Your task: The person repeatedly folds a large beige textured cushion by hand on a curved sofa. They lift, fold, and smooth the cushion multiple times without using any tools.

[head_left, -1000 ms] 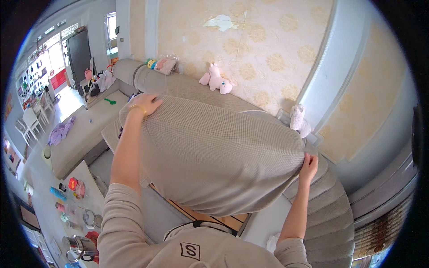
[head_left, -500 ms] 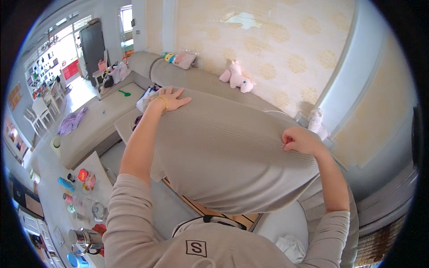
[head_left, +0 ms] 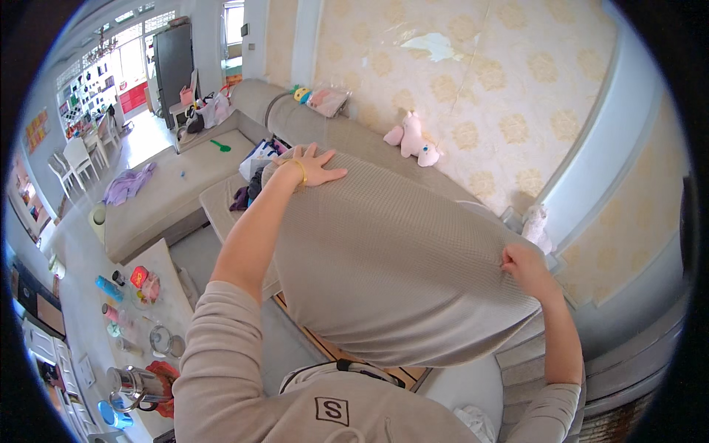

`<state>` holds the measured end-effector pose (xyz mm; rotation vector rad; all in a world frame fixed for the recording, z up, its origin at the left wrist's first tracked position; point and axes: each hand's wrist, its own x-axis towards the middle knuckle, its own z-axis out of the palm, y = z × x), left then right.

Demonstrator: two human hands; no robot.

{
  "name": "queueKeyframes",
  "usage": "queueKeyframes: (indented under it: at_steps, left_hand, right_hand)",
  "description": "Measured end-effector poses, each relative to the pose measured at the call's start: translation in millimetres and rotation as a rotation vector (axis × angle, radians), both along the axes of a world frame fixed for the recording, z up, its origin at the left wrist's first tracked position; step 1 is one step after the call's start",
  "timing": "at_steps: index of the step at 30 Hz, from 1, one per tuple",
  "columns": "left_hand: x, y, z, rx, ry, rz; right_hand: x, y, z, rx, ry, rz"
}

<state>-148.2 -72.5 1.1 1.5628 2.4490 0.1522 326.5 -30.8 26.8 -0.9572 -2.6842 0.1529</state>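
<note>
A large beige ribbed sofa cover [head_left: 399, 244] spreads over the seat in front of me, and its near edge hangs in a curve with soft folds. My left hand [head_left: 314, 168] lies on the cover's far left corner with fingers spread, palm down. Toward the right end, my right hand [head_left: 526, 267] is closed on a gathered bit of the cover, and creases run out from it. Which fingers grip the fabric is partly hidden.
A pink plush toy [head_left: 413, 142] sits along the beige sofa back, and a white plush toy [head_left: 538, 227] stands beyond my right hand. At the left is a table [head_left: 171, 284] with bottles and a metal jug [head_left: 136, 385]. Dark clothing [head_left: 247, 193] lies beside my left hand.
My view has shifted, so the room appears farther right and slightly lower. My right hand has drawn the cover rightward, and it looks tauter. My left hand stays spread on the far corner.
</note>
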Motion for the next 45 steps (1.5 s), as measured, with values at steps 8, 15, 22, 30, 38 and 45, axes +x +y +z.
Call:
queueKeyframes:
  at_steps: [8, 15, 22, 30, 38, 45]
  left_hand:
    - [-1, 6, -7, 0.027, 0.017, -0.019]
    - [-7, 12, -9, 0.022, 0.042, -0.018]
    - [0, 9, -4, 0.015, 0.063, -0.009]
    - [-2, 18, -6, 0.025, 0.057, -0.012]
    - [-1, 22, -4, 0.010, 0.072, -0.023]
    - [-7, 19, -6, 0.015, 0.062, -0.025]
  right_hand:
    - [13, 18, -6, -0.050, -0.016, -0.153]
    - [-93, -14, -12, 0.325, 0.083, 0.383]
    - [-127, -4, -43, 0.287, -0.011, 0.122]
    - [-128, -4, -49, 0.271, 0.070, -0.021]
    - [-144, 7, -6, -0.076, -0.194, -0.077]
    - [-160, -15, -29, 0.442, -0.245, 0.044]
